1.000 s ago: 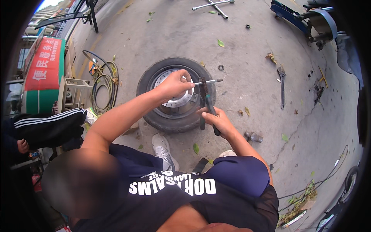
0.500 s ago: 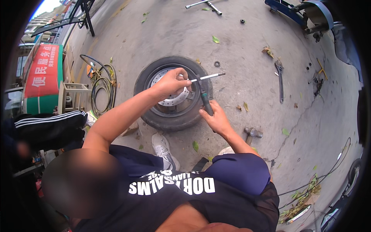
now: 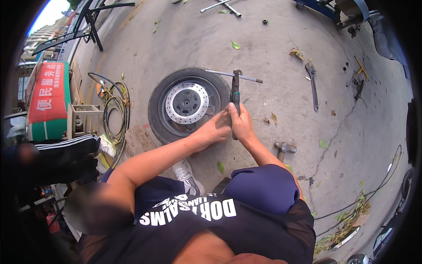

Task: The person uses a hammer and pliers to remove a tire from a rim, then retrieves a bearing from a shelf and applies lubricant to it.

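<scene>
My right hand (image 3: 241,123) is wrapped round the dark, green-banded handles of a pair of pliers (image 3: 236,90), held upright. Across their jaws lies a slim metal rod (image 3: 250,78), silver with a dark right end. Close beside the handles is my left hand (image 3: 214,132), its fingers apart and the rod out of them; whether its fingertips touch the handles I cannot tell. Below and left of the pliers a wheel with a black tyre (image 3: 157,116) lies flat on the ground. Its drilled silver brake disc (image 3: 204,97) faces up, and my left hand covers part of the tyre's near edge.
A hammer (image 3: 285,148) rests right of my right forearm, and an adjustable wrench (image 3: 313,88) farther off. A cross wrench (image 3: 226,8) lies at the far side. Coiled hose (image 3: 115,112) sits left of the wheel, near another person's shoe (image 3: 107,145). Concrete ground (image 3: 272,53) surrounds these.
My left hand has let go of the rod and come down toward the pliers' handles. The rod has turned, its right end now lower. The brake disc shows fully.
</scene>
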`<state>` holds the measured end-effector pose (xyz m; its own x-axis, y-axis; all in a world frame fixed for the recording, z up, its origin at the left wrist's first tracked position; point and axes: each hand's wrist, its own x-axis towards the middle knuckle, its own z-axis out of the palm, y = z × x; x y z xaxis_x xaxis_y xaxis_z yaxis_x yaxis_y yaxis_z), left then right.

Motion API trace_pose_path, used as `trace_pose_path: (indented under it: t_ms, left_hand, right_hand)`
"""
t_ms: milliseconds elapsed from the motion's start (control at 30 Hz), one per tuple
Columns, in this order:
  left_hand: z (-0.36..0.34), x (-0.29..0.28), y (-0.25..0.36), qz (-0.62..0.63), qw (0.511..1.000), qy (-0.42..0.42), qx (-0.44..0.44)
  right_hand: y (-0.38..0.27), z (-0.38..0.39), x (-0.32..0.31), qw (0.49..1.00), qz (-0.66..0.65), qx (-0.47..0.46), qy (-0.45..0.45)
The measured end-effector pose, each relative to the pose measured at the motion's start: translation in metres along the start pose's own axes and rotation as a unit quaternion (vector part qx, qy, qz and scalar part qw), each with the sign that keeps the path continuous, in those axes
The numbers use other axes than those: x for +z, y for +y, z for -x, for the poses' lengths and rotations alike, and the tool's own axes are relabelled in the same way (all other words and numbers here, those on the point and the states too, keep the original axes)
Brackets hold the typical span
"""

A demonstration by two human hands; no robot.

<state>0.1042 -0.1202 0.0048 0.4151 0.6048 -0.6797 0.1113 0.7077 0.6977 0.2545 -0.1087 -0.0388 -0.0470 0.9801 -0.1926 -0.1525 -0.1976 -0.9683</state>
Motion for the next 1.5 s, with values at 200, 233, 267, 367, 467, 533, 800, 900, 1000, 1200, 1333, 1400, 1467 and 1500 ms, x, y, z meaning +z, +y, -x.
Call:
trace_pose_path:
  t_ms: [200, 233, 267, 367, 467, 533, 800, 900, 1000, 1200, 1333, 1400, 1467, 1500]
  left_hand:
    - [-0.014, -0.012, -0.021, -0.191, 0.978, 0.045, 0.073]
    - [-0.011, -0.014, -0.018, -0.221, 0.973, 0.047, 0.053]
    - [-0.012, -0.017, -0.014, -0.224, 0.973, 0.035, 0.037]
    - [0.011, -0.003, 0.022, -0.253, 0.96, 0.102, -0.065]
    - [0.017, 0.0, 0.013, -0.253, 0.953, 0.165, -0.011]
    - [0.018, -0.002, 0.006, -0.291, 0.936, 0.187, 0.059]
    - [0.055, -0.07, 0.007, -0.258, 0.959, 0.118, 0.016]
    - [0.081, -0.101, 0.02, -0.173, 0.981, 0.016, -0.085]
    - [0.096, -0.114, 0.028, -0.258, 0.961, -0.041, -0.085]
    - [0.101, -0.122, 0.033, -0.341, 0.932, -0.046, -0.113]
    - [0.1, -0.126, 0.025, -0.351, 0.93, -0.04, -0.102]
    - [0.101, -0.13, 0.02, -0.354, 0.928, -0.047, -0.105]
    - [0.103, -0.137, 0.014, -0.362, 0.923, -0.056, -0.115]
    - [0.104, -0.142, 0.008, -0.369, 0.925, -0.042, -0.076]
  right_hand:
    - [0.022, 0.011, 0.006, 0.984, -0.133, 0.108, -0.039]
    - [0.027, 0.014, 0.008, 0.99, -0.095, 0.09, -0.047]
    - [0.031, 0.016, 0.011, 0.994, -0.057, 0.07, -0.054]
    - [0.036, 0.019, 0.023, 0.991, 0.012, 0.083, -0.108]
    - [0.027, 0.013, 0.029, 0.987, 0.004, 0.078, -0.141]
    - [0.025, 0.011, 0.031, 0.987, 0.002, 0.036, -0.157]
    - [-0.051, 0.0, 0.008, 0.958, 0.183, 0.058, -0.212]
    - [-0.038, -0.02, -0.001, 0.913, 0.349, -0.203, -0.056]
    - [-0.014, -0.022, 0.015, 0.95, 0.237, -0.114, -0.166]
    - [0.004, 0.002, 0.047, 0.968, -0.027, 0.137, -0.208]
    - [0.026, 0.002, 0.046, 0.954, -0.05, 0.16, -0.249]
    - [0.02, 0.004, 0.046, 0.941, -0.073, 0.18, -0.279]
    - [0.008, 0.002, 0.044, 0.92, -0.071, 0.215, -0.321]
    - [0.004, 0.002, 0.043, 0.908, -0.07, 0.232, -0.342]
